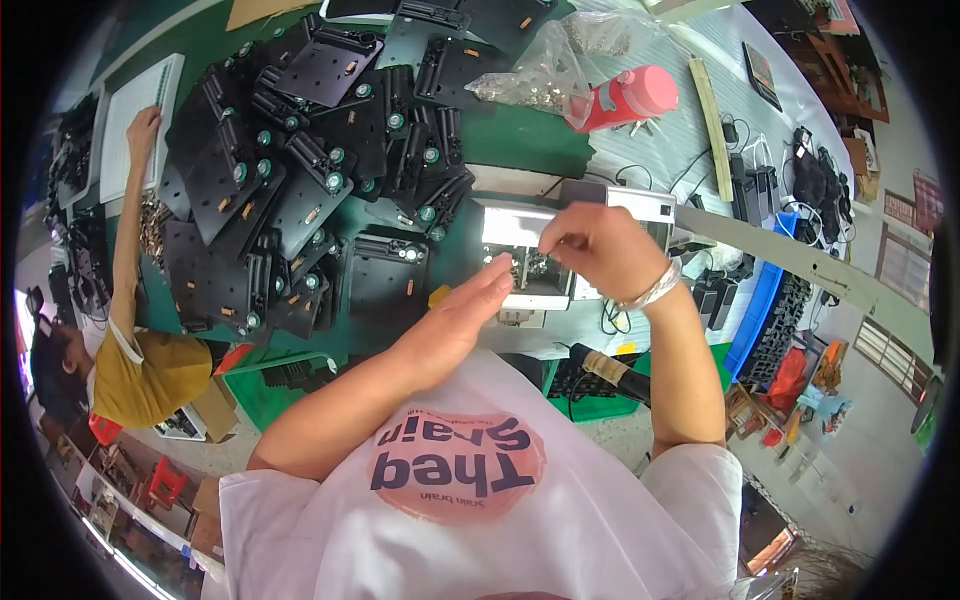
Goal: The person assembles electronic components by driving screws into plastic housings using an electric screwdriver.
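My left hand (478, 305) is stretched out, fingers straight and close together, with its tips at the near left edge of a silver box-shaped device (512, 222). Small shiny metal pieces (537, 268) show inside the device's open top. Above its right side is my right hand (605, 250), its fingers curled in toward the thumb; whatever they may pinch is too small to make out. A black plate (388, 280) with a dark cylinder along its top edge lies on the green mat, left of my left hand.
A large heap of similar black plates (285, 180) covers the left of the bench. Beyond the device lie a clear bag of small metal parts (545, 85) and a pink bottle (635, 95). A co-worker's arm (127, 235) reaches in at left. A blue crate (765, 310) stands at right.
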A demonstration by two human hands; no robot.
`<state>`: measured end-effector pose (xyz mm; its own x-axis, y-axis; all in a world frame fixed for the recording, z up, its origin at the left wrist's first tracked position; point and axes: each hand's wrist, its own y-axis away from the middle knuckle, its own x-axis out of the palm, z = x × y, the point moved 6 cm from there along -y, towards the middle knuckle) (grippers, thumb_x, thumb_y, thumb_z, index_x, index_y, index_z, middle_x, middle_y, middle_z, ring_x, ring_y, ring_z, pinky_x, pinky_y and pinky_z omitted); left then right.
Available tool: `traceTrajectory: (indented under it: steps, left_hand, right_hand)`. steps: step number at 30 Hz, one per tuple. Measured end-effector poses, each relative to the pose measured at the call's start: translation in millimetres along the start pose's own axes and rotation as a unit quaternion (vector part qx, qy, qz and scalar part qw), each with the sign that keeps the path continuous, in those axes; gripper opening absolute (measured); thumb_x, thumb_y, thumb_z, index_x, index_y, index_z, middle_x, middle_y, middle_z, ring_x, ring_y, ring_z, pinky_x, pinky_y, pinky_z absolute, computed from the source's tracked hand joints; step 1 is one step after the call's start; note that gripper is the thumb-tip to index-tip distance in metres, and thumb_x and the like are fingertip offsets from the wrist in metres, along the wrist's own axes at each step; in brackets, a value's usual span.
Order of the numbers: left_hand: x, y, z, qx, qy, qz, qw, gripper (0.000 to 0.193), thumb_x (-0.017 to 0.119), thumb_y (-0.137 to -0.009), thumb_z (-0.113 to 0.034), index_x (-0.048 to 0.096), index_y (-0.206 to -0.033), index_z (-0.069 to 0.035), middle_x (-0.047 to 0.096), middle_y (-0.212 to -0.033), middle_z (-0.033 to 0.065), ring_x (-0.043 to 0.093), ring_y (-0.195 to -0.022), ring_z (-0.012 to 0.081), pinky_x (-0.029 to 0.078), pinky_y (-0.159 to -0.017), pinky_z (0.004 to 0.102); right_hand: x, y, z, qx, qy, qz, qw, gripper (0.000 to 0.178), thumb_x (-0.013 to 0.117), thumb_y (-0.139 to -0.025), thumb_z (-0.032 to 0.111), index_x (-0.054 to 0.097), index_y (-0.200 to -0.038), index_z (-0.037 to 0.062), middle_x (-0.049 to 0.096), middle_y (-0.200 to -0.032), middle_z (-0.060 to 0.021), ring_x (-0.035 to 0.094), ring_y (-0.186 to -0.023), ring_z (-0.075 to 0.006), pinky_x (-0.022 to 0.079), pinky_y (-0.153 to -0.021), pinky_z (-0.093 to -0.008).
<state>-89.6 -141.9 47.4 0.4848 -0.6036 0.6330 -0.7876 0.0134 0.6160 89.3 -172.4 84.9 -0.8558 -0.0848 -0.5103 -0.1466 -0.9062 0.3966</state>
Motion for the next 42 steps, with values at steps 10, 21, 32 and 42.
traceTrajectory:
  steps: [10,21,32,42]
  left_hand:
    - [-19,68,29,0.151,-0.139,-0.062,0.977,0.045,0.045,-0.103,-0.024,0.044,-0.141,-0.001,0.046,-0.144,0.0134,0.043,-0.134,0.0234,0.034,-0.111,0.0408]
    - [-54,36,145,0.099,-0.325,-0.018,0.94,0.031,0.048,-0.098,-0.005,0.06,-0.127,-0.007,0.063,-0.121,0.007,0.061,-0.107,0.0141,0.047,-0.089,0.0241]
    - [-87,25,178,0.465,-0.411,-0.064,0.782,0.02,0.064,-0.085,0.005,0.07,-0.103,-0.001,0.073,-0.093,0.0095,0.07,-0.087,0.0232,0.052,-0.077,0.0298]
    - [-91,82,247,0.607,-0.393,-0.144,0.676,0.028,0.076,-0.075,0.001,0.069,-0.101,-0.002,0.069,-0.087,0.0115,0.066,-0.074,0.0234,0.05,-0.067,0.0302]
  right_hand:
    - [44,34,-15,-0.046,0.179,-0.031,0.982,0.029,0.055,-0.075,-0.006,0.071,-0.093,0.0091,0.063,-0.089,-0.0107,0.063,-0.087,-0.0321,0.053,-0.073,-0.0424]
    - [50,24,11,-0.051,0.331,-0.06,0.94,0.027,0.059,-0.08,0.002,0.071,-0.101,0.0151,0.063,-0.094,-0.0076,0.064,-0.087,-0.0277,0.054,-0.072,-0.039]
    - [53,43,115,-0.154,0.327,-0.253,0.898,0.022,0.06,-0.086,0.008,0.064,-0.105,-0.0016,0.066,-0.087,-0.0149,0.066,-0.08,-0.0272,0.049,-0.076,-0.0361]
    - [137,150,31,-0.302,-0.062,-0.534,0.787,0.021,0.068,-0.085,0.006,0.068,-0.106,0.0061,0.066,-0.08,-0.0027,0.053,-0.055,-0.0036,0.037,-0.05,-0.0187]
